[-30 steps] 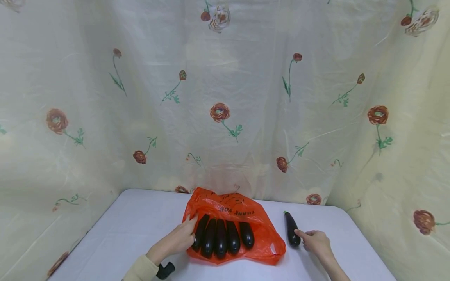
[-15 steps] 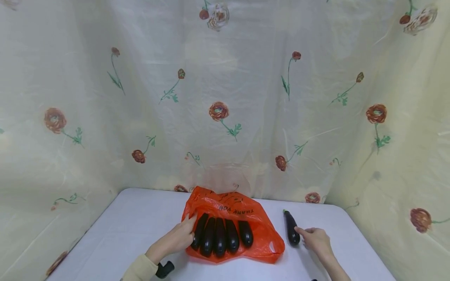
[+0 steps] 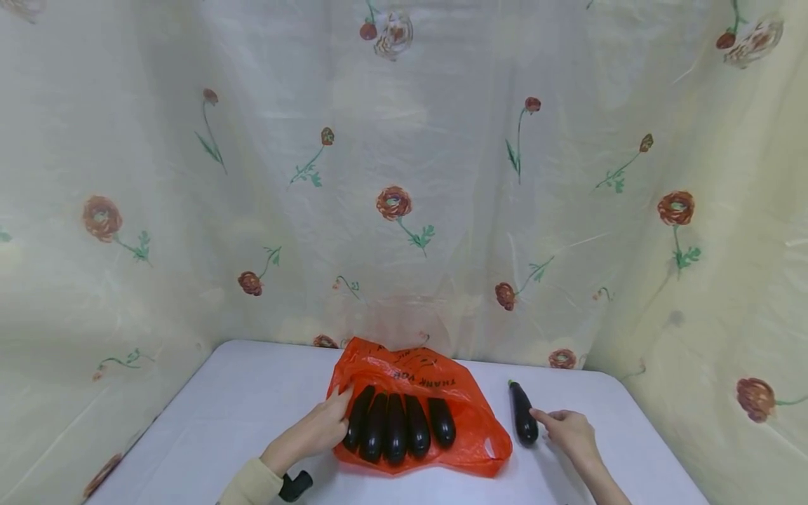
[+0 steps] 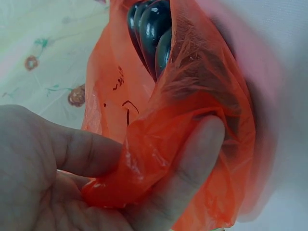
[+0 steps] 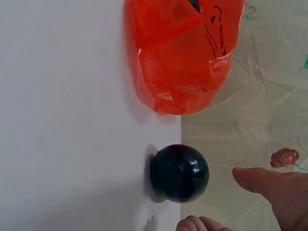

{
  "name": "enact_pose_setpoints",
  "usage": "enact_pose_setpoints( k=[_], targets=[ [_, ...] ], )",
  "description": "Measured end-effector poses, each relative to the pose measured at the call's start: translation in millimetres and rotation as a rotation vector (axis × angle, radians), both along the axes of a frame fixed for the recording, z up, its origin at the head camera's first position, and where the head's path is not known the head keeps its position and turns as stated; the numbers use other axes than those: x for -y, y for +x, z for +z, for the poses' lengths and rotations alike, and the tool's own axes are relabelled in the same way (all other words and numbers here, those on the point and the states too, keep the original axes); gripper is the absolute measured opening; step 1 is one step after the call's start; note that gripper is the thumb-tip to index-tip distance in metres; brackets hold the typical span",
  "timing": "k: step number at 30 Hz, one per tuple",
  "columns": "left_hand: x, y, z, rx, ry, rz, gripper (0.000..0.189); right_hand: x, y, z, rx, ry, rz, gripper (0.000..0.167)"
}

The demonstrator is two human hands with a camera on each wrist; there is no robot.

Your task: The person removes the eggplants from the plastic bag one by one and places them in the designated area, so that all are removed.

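Observation:
Several dark purple eggplants [image 3: 395, 429] lie side by side in the mouth of a red plastic bag [image 3: 476, 428] printed "THANK YOU". My left hand [image 3: 320, 426] is at the bag's left edge. In the left wrist view, its thumb and fingers pinch a fold of the red plastic [image 4: 154, 154], with glossy eggplants [image 4: 154, 29] beyond. A single eggplant [image 3: 522, 417] lies on the table right of the bag, green stem end away from me. My right hand [image 3: 569, 431] is beside it, holding nothing. The right wrist view shows the eggplant's rounded end [image 5: 178, 173], with thumb and fingers spread apart near it.
A white table [image 3: 265, 379] carries everything. Behind it and at both sides hangs a pale curtain [image 3: 442, 140] with printed red flowers. A small black object [image 3: 297, 485] shows by my left wrist.

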State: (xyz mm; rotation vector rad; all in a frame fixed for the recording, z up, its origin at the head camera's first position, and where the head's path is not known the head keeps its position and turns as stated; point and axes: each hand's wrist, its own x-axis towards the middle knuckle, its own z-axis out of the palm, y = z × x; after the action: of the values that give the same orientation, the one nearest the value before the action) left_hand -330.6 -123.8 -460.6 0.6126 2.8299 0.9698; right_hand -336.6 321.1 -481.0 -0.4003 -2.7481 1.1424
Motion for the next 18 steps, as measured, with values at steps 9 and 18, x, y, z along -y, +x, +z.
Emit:
enact_pose_setpoints(
  k=[9,18],
  targets=[
    [0.8,-0.6,0.9,-0.020,-0.005,-0.005,0.064,9,3.4,6.2,0.034,-0.004,-0.007,0.064],
    [-0.2,-1.7,-0.1,-0.003,-0.012,0.007,0.062,19,2.4,12.9,-0.011,0.012,0.005,0.065]
  ],
)
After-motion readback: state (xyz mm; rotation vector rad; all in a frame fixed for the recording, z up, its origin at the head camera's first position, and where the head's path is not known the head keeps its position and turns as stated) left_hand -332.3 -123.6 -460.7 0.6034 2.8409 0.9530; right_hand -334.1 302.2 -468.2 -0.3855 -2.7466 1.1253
